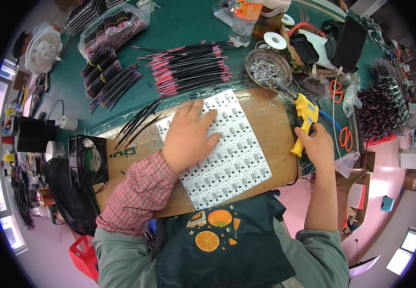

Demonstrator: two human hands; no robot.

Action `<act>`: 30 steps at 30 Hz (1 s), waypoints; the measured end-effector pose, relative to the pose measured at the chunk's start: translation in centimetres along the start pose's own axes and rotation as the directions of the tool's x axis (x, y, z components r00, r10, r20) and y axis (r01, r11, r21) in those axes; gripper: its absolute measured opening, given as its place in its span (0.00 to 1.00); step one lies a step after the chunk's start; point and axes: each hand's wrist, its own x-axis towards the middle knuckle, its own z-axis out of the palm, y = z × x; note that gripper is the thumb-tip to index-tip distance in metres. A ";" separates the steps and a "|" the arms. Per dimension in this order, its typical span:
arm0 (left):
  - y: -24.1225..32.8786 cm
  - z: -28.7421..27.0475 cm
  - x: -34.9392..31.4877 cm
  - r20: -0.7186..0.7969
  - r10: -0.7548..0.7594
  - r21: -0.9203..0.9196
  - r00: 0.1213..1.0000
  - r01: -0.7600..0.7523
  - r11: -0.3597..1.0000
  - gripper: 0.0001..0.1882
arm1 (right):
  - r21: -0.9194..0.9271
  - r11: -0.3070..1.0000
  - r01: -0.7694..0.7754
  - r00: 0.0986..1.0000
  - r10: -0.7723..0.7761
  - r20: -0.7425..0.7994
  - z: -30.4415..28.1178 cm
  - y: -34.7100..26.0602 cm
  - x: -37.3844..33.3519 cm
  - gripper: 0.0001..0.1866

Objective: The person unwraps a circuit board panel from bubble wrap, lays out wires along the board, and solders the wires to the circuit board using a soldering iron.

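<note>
A white circuit board panel (239,165) with rows of small parts lies tilted on a brown board (281,127). My left hand (189,137) rests on the panel's upper left part, fingers spread. My right hand (317,144) is wrapped round the handle of a yellow soldering gun (307,113). The gun's metal tip points up and left, at the near rim of a round metal dish (249,67) holding grey solder scraps (268,71). Several loose black wires (136,124) lie left of the panel, beside my left hand.
Black and red wires (191,67) lie in rows behind the panel, with tied wire bundles (100,72) to their left. A black box fan (89,161) stands at left. Solder spools (275,41), a bottle (243,29) and red-handled scissors (345,139) are at right.
</note>
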 end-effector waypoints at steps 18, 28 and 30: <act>8.7 4.6 -2.2 0.131 0.198 -0.118 0.971 -0.183 0.976 0.35 | 0.967 0.244 0.075 0.993 -0.105 -0.051 -0.7 -0.5 -0.4 0.20; 2.2 2.3 0.3 0.225 0.543 -0.359 0.809 -0.450 0.818 0.23 | 0.994 -0.089 -0.061 0.931 -0.365 0.024 1.4 -4.3 -0.8 0.23; 2.1 1.9 0.1 0.173 0.596 -0.463 0.784 -0.469 0.752 0.18 | 0.989 -0.135 -0.058 0.926 -0.379 0.003 2.3 -5.2 -1.0 0.24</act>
